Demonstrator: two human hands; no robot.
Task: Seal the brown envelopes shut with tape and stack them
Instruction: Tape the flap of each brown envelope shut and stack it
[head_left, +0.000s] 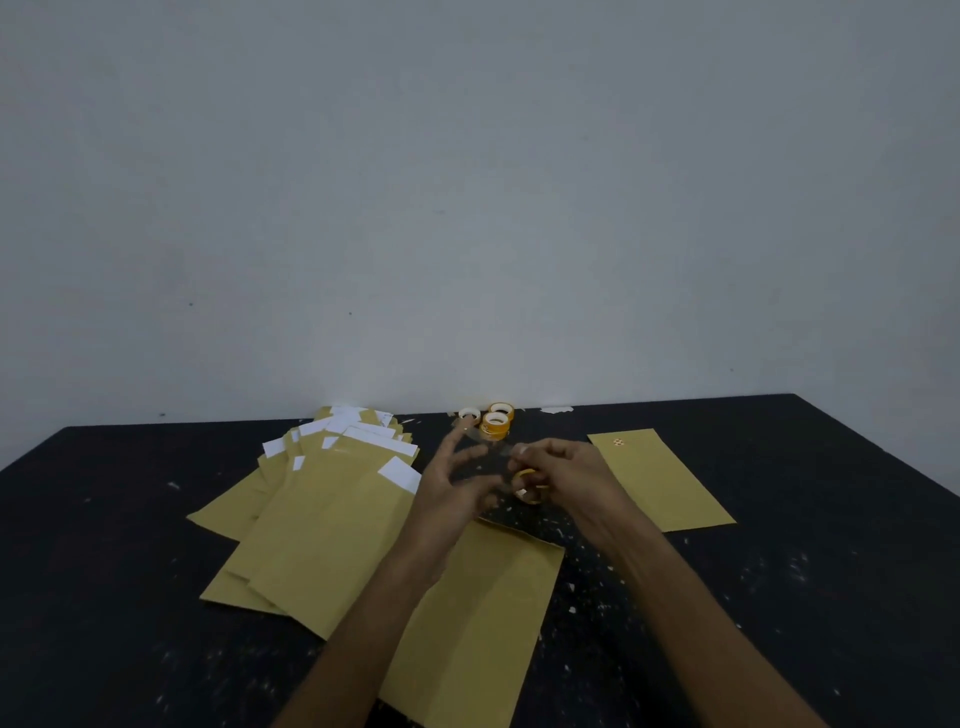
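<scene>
A brown envelope (483, 613) lies flat in front of me on the black table (779, 597), partly under my forearms. Above its far end my right hand (561, 475) grips a small roll of clear tape (529, 487). My left hand (457, 480) is beside it with fingers spread, its fingertips on a strip of clear tape (491, 452) pulled from the roll. A loose pile of brown envelopes (317, 509) with white flap strips lies to the left. One single brown envelope (660, 478) lies at the right.
Three more tape rolls (493, 421) stand at the table's far edge by the pale wall. A white scrap (556, 409) lies near them. White flecks dot the table's surface around the middle envelope.
</scene>
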